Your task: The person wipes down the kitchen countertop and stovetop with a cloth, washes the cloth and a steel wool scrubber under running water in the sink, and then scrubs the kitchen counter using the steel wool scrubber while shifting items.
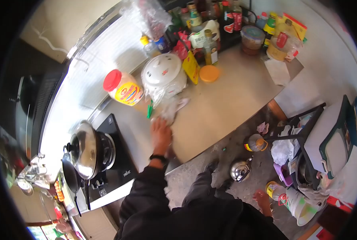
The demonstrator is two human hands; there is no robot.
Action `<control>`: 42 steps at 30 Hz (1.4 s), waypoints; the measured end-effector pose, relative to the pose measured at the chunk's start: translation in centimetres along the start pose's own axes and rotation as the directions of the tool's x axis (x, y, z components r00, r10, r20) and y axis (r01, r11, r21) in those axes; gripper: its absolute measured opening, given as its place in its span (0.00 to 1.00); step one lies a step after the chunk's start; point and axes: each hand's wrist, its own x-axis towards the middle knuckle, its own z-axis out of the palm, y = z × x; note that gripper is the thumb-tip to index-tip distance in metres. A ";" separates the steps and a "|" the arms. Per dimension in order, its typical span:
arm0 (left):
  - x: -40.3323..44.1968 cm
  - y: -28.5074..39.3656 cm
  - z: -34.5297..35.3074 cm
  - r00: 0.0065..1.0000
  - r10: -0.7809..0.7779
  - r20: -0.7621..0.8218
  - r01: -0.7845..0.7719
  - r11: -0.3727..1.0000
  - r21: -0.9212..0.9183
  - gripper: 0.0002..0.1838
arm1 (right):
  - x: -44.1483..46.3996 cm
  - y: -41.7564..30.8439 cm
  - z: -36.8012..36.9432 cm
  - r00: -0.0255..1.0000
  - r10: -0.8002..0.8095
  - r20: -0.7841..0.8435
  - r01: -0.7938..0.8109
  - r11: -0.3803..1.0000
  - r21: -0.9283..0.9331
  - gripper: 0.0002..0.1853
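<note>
Touching, with the left hand (161,131), a crumpled whitish cloth or plastic (169,110) just before the round white lidded pot (161,71); too blurred to tell if gripping. Well right of the pot, dangling a loosely spread right hand (263,201). Apparently mid-handling: contact made, remainder impossible to tell.

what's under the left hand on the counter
A pale crumpled cloth or bag shows just past the left hand on the countertop; whatever its palm covers cannot be seen.
</note>
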 end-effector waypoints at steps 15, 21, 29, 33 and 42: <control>10.0 20.3 4.9 0.899 0.435 -0.057 -0.426 0.835 -0.348 0.09 | -2.0 -3.3 3.0 0.996 0.068 -0.062 -0.063 0.995 0.077 0.12; 8.6 13.7 2.5 0.927 0.372 0.055 -0.315 0.847 -0.428 0.13 | -1.0 -6.6 5.3 0.997 0.029 -0.078 -0.020 0.994 0.105 0.12; 8.4 14.8 2.7 0.852 0.515 -0.096 -0.522 0.818 -0.242 0.16 | -1.8 -3.5 7.0 0.995 0.080 -0.059 -0.070 0.987 0.144 0.15; 12.0 14.2 2.2 0.945 0.323 0.052 -0.297 0.914 -0.277 0.15 | -3.1 -4.9 6.1 0.989 0.030 -0.146 -0.009 0.989 0.146 0.16; 4.3 15.3 0.5 0.741 0.664 0.098 -0.602 0.722 -0.340 0.24 | -7.1 -0.4 7.9 0.937 0.201 -0.284 -0.104 0.941 0.323 0.16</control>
